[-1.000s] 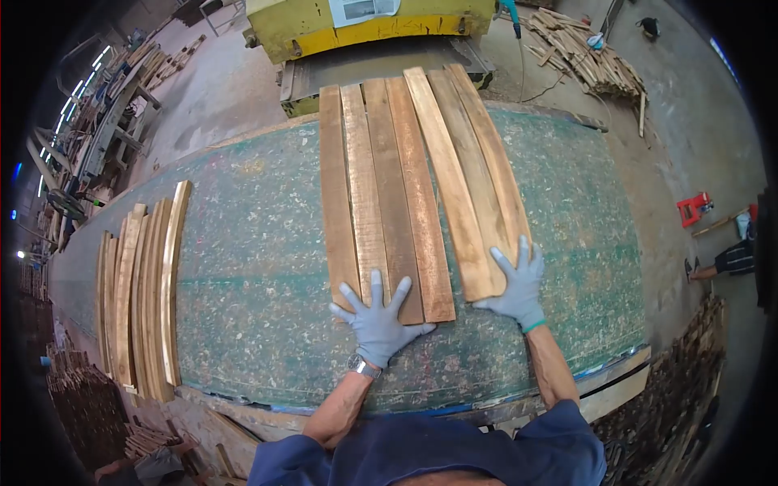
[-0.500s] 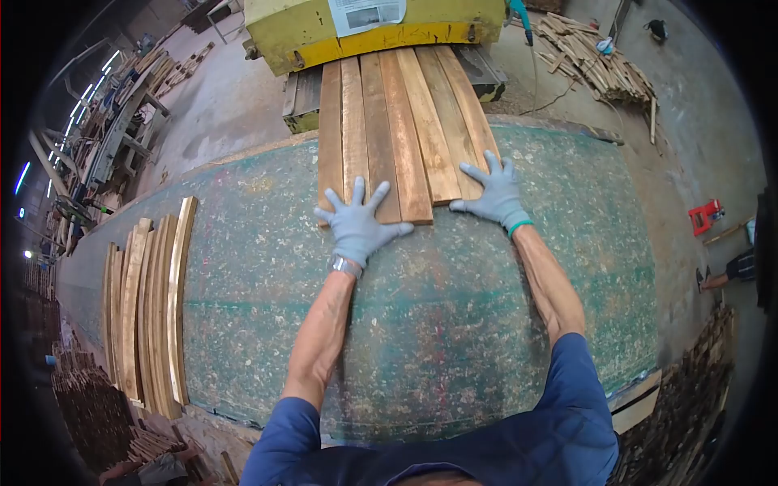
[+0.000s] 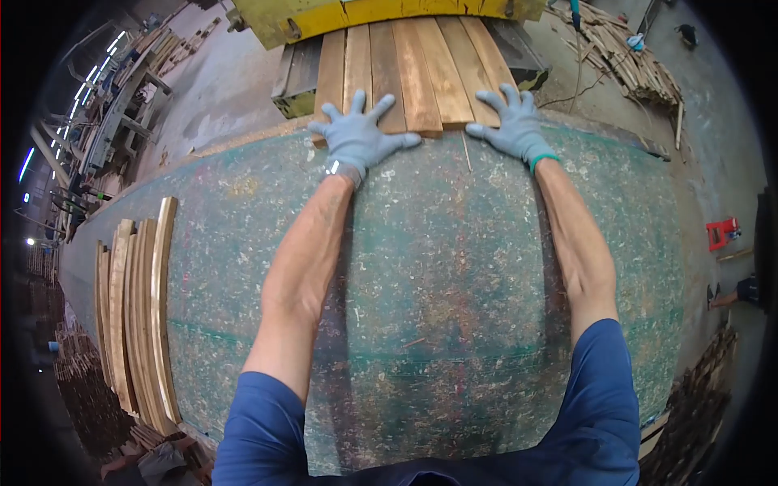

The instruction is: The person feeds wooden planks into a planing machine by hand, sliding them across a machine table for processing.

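Several wooden boards (image 3: 417, 69) lie side by side, their far ends hidden under the yellow machine (image 3: 397, 10). My left hand (image 3: 362, 136), in a grey glove, rests with fingers spread over the near ends of the left boards. On the right, my gloved right hand (image 3: 515, 128) presses its spread fingers on the near ends of the right boards. Both palms are at the far edge of the green, worn table (image 3: 421, 267). A thin wood sliver (image 3: 467, 152) lies between the hands, by the board ends.
A row of narrow wooden strips (image 3: 134, 316) lies on the table's left side. Behind at right, a heap of scrap wood (image 3: 628, 65) is on the floor. A red object (image 3: 721, 234) stands right of the table, near a person's leg (image 3: 725, 300).
Both hands have moved forward, away from my body, and the boards have slid farther under the machine. The sliver now shows beside the board ends.
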Tool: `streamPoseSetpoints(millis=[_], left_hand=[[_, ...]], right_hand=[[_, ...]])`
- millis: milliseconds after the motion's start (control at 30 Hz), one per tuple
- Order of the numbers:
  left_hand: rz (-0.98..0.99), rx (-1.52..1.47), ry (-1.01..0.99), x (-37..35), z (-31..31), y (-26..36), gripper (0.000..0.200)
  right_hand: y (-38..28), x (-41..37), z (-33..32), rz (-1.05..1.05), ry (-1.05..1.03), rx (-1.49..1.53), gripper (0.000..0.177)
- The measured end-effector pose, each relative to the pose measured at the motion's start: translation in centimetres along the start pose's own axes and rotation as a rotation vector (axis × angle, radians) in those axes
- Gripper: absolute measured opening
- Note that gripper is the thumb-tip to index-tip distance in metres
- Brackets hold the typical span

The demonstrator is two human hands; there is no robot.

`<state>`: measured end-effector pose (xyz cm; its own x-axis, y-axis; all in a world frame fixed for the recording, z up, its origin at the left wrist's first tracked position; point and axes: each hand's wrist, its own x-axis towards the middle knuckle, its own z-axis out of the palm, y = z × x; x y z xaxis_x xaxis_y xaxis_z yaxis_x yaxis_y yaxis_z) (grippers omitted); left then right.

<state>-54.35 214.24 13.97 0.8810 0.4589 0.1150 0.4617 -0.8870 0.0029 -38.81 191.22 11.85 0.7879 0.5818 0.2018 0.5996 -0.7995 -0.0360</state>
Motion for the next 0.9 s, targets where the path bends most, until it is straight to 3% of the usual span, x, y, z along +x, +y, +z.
streamPoseSetpoints(millis=[233, 333, 600, 700, 800, 900], left_hand=[[-0.008, -0.069, -0.021, 3.9, 0.4, -0.7, 0.102], [-0.013, -0.083, -0.013, 5.3, 1.0, -1.1, 0.103], [-0.015, -0.071, -0.026, 8.9, 1.6, -1.5, 0.102], [-0.038, -0.137, -0.014, 9.8, 1.7, -1.5, 0.109], [-0.068, -0.231, 0.09, 8.7, 2.4, -0.4, 0.112], [0.224, -0.551, 0.07, 2.4, 1.9, -1.5, 0.093]], right_hand=[[-0.9, 2.7, -0.3, 0.032, -0.067, -0.074, 0.085], [-1.7, 3.5, 1.8, 0.065, 0.049, -0.132, 0.08], [-1.3, 7.2, 2.7, 0.031, 0.015, -0.091, 0.08], [-2.4, 8.1, 2.2, 0.109, -0.035, -0.141, 0.078], [-7.0, 5.7, 0.2, 0.3, -0.057, -0.002, 0.069], [-12.8, -2.2, 0.9, 0.054, 0.12, 0.116, 0.059]])
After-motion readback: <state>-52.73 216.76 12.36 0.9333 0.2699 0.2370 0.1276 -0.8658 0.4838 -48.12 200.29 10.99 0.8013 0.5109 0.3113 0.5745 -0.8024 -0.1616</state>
